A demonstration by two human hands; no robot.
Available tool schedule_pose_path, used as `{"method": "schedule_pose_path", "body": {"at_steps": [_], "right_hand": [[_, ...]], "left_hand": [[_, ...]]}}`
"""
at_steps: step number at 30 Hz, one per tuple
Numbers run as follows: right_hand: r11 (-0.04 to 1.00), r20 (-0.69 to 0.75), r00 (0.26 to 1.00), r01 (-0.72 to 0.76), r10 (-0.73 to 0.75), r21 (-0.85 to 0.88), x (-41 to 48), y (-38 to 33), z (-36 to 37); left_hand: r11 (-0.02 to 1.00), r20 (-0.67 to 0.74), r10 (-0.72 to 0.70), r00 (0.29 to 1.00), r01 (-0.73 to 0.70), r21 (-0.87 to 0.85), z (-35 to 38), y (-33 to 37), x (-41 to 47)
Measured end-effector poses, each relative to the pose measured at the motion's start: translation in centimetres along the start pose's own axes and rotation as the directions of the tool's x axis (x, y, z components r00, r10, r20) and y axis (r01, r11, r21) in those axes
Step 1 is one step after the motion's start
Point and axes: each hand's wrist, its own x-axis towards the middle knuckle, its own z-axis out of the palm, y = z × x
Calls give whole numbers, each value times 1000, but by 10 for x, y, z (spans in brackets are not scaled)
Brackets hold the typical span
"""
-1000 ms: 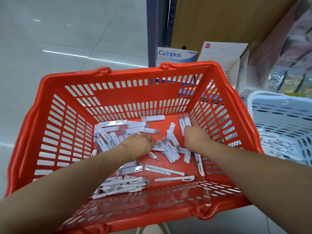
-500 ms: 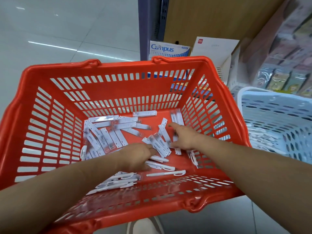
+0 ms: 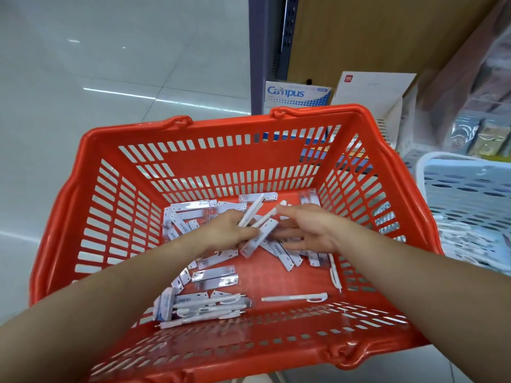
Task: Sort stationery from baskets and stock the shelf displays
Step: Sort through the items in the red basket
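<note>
A: First entry, nearest?
B: Red basket [image 3: 249,352]; loose white pens [image 3: 207,310] on its floor, by the near wall.
A: Hands?
B: Left hand [image 3: 226,233] clamped on two pens [image 3: 250,214] and a flat packet [image 3: 258,240]. Right hand [image 3: 312,230] beside it, fingers straight and apart, over scattered packets [image 3: 284,254].
A: Beyond?
B: White basket [image 3: 470,189] at right; Campus pack [image 3: 296,94] behind.

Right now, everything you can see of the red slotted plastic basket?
The red slotted plastic basket is rectangular, glossy moulded plastic, with slotted walls, a thick rim and handle fittings on the far and near rims. It stands upright and open beside a white perforated plastic basket. Loose white pens and flat clear packets litter its floor. Both hands reach inside: the left hand grips some pens, and the right hand is spread open above the packets.
</note>
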Motion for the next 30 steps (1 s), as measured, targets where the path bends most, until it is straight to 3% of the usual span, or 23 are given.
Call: {"method": "schedule_pose_path", "body": {"at_steps": [3,8,10,13,15,20,24,30], "right_hand": [[996,-12,998,55,-54,74,1,-3,8],[985,-170,978,140,-123,95,3,-4,7],[975,-219,962,189,-161,115,0,-9,7],[943,-135,971,224,-195,247,-16,-23,8],[919,-36,969,242,-243,311,-37,-37,10],[902,61,932,329,-358,278,-94,-78,-1],[893,54,913,381,-404,238,-141,-105,-41],[858,-111,881,473,-460,200,-195,-108,-132]], "left_hand": [[994,60,25,998,-19,-104,5,11,-4],[990,-56,35,998,-42,-134,7,24,-3],[969,-52,1,999,-14,-247,7,32,-4],[874,24,14,1000,-1,-487,4,58,-14],[830,50,71,996,-31,-556,2,78,-20],[938,-66,293,954,-300,-173,-3,130,-31],[915,15,385,923,-380,-135,-2,195,-38],[895,119,445,888,-442,-55,36,281,-25]]}}
